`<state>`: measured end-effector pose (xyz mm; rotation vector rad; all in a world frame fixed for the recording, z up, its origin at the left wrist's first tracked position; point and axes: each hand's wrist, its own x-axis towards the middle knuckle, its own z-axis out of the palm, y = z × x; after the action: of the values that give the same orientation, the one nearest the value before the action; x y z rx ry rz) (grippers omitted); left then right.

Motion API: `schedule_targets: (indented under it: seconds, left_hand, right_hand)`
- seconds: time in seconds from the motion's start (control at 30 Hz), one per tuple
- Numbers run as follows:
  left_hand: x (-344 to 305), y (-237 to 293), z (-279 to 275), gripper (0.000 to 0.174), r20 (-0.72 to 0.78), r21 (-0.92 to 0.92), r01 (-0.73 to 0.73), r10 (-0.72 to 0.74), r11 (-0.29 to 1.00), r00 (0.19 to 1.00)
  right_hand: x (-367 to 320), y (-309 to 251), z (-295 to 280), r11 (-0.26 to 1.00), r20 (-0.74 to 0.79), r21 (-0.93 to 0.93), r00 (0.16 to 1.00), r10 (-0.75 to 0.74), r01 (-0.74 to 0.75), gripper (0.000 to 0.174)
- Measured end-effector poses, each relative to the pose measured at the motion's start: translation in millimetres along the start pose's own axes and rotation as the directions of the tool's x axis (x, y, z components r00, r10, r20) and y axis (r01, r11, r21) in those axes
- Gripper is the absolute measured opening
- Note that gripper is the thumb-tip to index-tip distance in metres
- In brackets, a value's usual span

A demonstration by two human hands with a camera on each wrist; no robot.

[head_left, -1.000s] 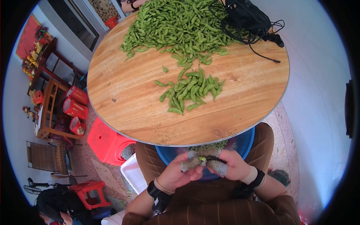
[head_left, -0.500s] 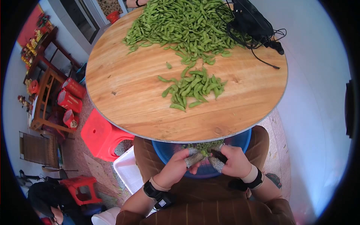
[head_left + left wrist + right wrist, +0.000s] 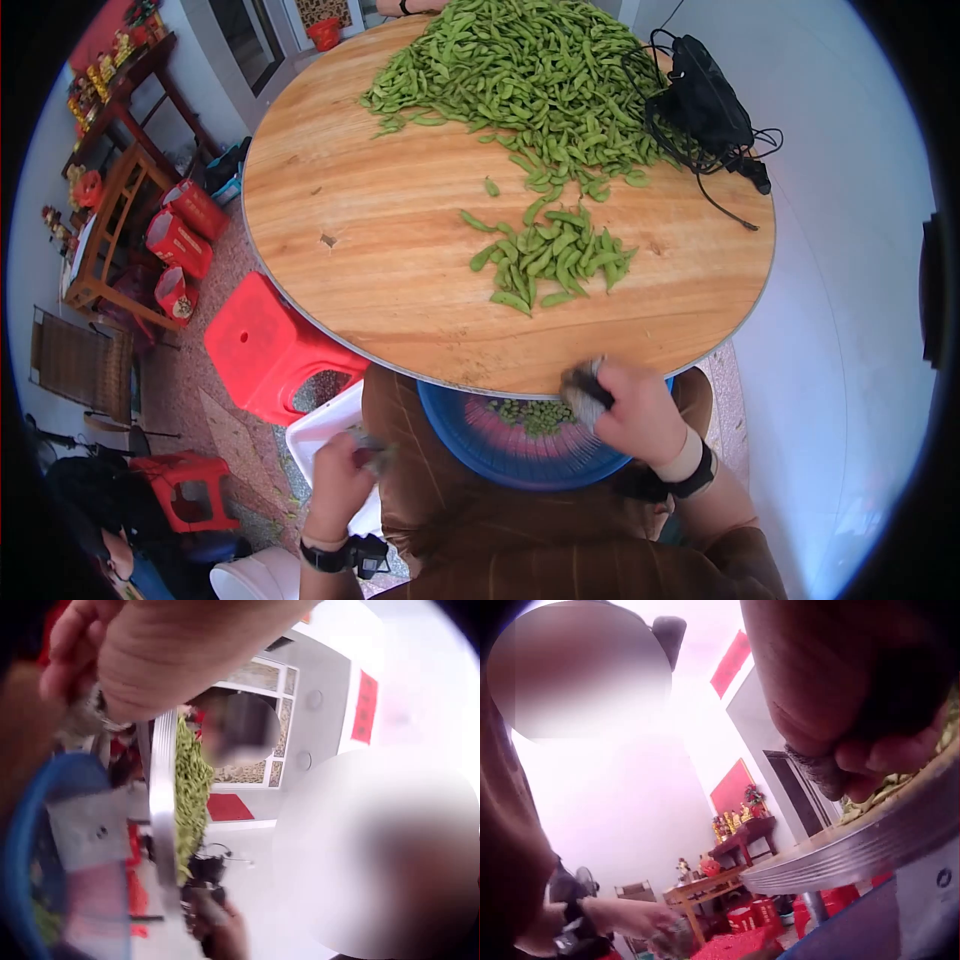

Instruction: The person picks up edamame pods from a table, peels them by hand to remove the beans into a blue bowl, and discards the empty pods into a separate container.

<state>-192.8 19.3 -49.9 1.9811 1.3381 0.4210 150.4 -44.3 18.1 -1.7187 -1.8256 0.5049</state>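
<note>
Grey wrapping covers several fingers of both hands. My left hand (image 3: 340,485) is low at the left, over the white tray (image 3: 315,432); its fingertips are blurred, and I cannot tell whether they pinch anything. My right hand (image 3: 638,415) is at the table's near edge, above the blue basket (image 3: 440,440), fingers curled in, with a dark band by the thumb. In the right wrist view no pod shows in its grey-wrapped fingers (image 3: 821,772). Shelled green beans (image 3: 535,415) lie in the basket. A small group of green soybean pods (image 3: 550,260) lies on the round wooden table (image 3: 380,290).
A large heap of pods (image 3: 530,80) covers the table's far side, beside a black pouch with cables (image 3: 710,100). Left of the table is a red stool (image 3: 260,340). A white bucket (image 3: 255,575) stands near a person in dark clothes (image 3: 85,510) at lower left.
Earlier both hands were together over the basket, working at a green pod. They have since parted: the left moved left to the tray, the right slightly up to the table edge.
</note>
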Motion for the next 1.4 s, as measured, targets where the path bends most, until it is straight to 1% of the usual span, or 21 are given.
schedule_targets:
  seconds: [0.03, 0.1, 0.13, 0.2, 0.3, 0.4, 0.47, 0.5, 0.53, 0.57, 0.6, 0.67, 0.77, 0.8, 0.87, 0.9, 0.97, 1.1, 1.2, 1.27, 1.4]
  left_hand:
    - [-7.9, -5.3, -4.3, 0.02, 0.0, 0.0, -0.002, 0.002, 1.0, 1.0]
    - [-19.0, -7.5, -13.0, 0.024, -0.2, 0.517, 0.147, -0.049, 0.843, 0.979]
    - [-18.2, -7.9, -13.6, 0.024, -0.201, 0.518, 0.145, -0.045, 0.843, 0.979]
    - [-15.3, -6.8, -12.3, 0.02, -0.168, 0.222, 0.146, -0.11, 0.964, 0.98]
    - [1.0, 10.6, 1.6, 0.022, -0.121, 0.065, -0.011, 0.019, 0.998, 0.992]
    - [24.3, 56.5, 21.2, 0.021, 0.029, -0.235, -0.167, 0.179, 0.957, 0.984]
    - [33.6, 85.8, 39.3, 0.026, 0.071, -0.543, -0.152, 0.225, 0.826, 0.972]
    - [39.0, 100.0, 46.0, 0.026, 0.072, -0.548, -0.147, 0.221, 0.823, 0.973]
    - [45.0, 113.4, 51.2, 0.026, 0.194, -0.717, -0.023, 0.23, 0.697, 0.954]
    - [49.1, 121.6, 54.1, 0.026, 0.306, -0.833, 0.122, 0.265, 0.54, 0.915]
    - [53.0, 123.7, 57.2, 0.026, 0.308, -0.832, 0.123, 0.266, 0.541, 0.914]
    - [60.7, 124.0, 65.8, 0.024, 0.665, -0.722, 0.683, 0.383, 0.11, 0.641]
    - [60.7, 127.5, 72.6, 0.019, 0.672, -0.703, 0.707, 0.4, 0.078, 0.624]
    - [59.7, 129.5, 73.5, 0.019, 0.679, -0.699, 0.71, 0.392, 0.085, 0.621]
    - [57.3, 132.7, 73.7, 0.014, 0.594, -0.804, 0.552, 0.245, 0.222, 0.767]
    - [56.6, 132.6, 74.9, 0.014, 0.597, -0.801, 0.552, 0.238, 0.231, 0.766]
    - [54.5, 131.9, 77.8, 0.011, 0.492, -0.824, 0.386, 0.186, 0.415, 0.851]
    - [53.6, 140.4, 80.7, 0.016, 0.424, -0.843, 0.302, 0.206, 0.445, 0.882]
    - [54.8, 148.6, 76.7, 0.023, 0.374, -0.782, 0.186, 0.208, 0.595, 0.904]
    - [57.1, 146.3, 76.2, 0.016, 0.121, -0.397, -0.42, 0.5, 0.816, 0.858]
    - [52.5, 143.1, 80.0, 0.017, 0.286, -0.526, -0.187, 0.379, 0.83, 0.88]
  right_hand:
    - [10.2, 1.2, -0.2, 0.998, -0.071, -0.068, 0.997, 0.007, -0.011, 0.016]
    - [36.8, 0.2, 1.6, 0.992, -0.127, -0.124, 0.992, -0.016, 0.0, 0.016]
    - [46.7, 1.9, 4.0, 0.984, -0.182, -0.18, 0.982, -0.042, 0.009, 0.017]
    - [55.1, 11.8, 13.1, 0.98, -0.209, -0.199, 0.978, -0.029, -0.014, 0.023]
    - [57.1, 4.8, 13.1, 0.937, -0.188, -0.332, 0.981, 0.047, -0.109, 0.021]
    - [40.7, -2.2, 7.4, 0.913, -0.09, -0.4, 0.995, 0.05, -0.082, 0.02]
    - [28.8, -5.1, 0.4, 0.941, -0.125, -0.338, 0.99, -0.067, 0.021, 0.015]
    - [22.4, -9.0, -4.1, 0.94, -0.119, -0.34, 0.991, -0.066, 0.021, 0.015]
    - [15.3, -13.8, -9.2, 0.989, -0.01, 0.083, 0.992, 0.122, -0.121, 0.015]
    - [8.8, -15.7, -11.5, 0.833, 0.161, 0.468, 0.956, 0.246, -0.293, 0.015]
    - [2.7, -12.7, -9.1, 0.833, 0.16, 0.469, 0.955, 0.248, -0.295, 0.015]
    - [-8.5, -3.8, -1.5, 0.734, 0.126, 0.652, 0.981, 0.146, -0.193, 0.017]
    - [-19.4, 1.0, 3.2, 0.686, 0.089, 0.705, 0.982, 0.166, -0.18, 0.021]
    - [-22.4, 2.7, 3.0, 0.679, 0.086, 0.712, 0.982, 0.168, -0.178, 0.021]
    - [-27.9, 3.6, 1.0, 0.745, 0.138, 0.622, 0.97, 0.201, -0.243, 0.024]
    - [-29.1, 1.3, -0.3, 0.738, 0.135, 0.63, 0.97, 0.2, -0.24, 0.024]
    - [-30.8, -4.0, -2.9, 0.893, 0.107, 0.425, 0.988, 0.115, -0.15, 0.033]
    - [-36.1, 8.8, -0.1, 0.904, 0.123, 0.416, 0.991, 0.054, -0.101, 0.034]
    - [-36.2, 13.9, -4.4, 0.832, 0.098, 0.549, 0.995, 0.026, -0.076, 0.032]
    - [-36.5, 11.5, -16.0, 0.502, 0.468, 0.705, 0.86, 0.204, -0.502, 0.028]
    - [-46.2, 26.5, -8.1, 0.426, 0.468, 0.778, 0.878, 0.096, -0.461, 0.027]
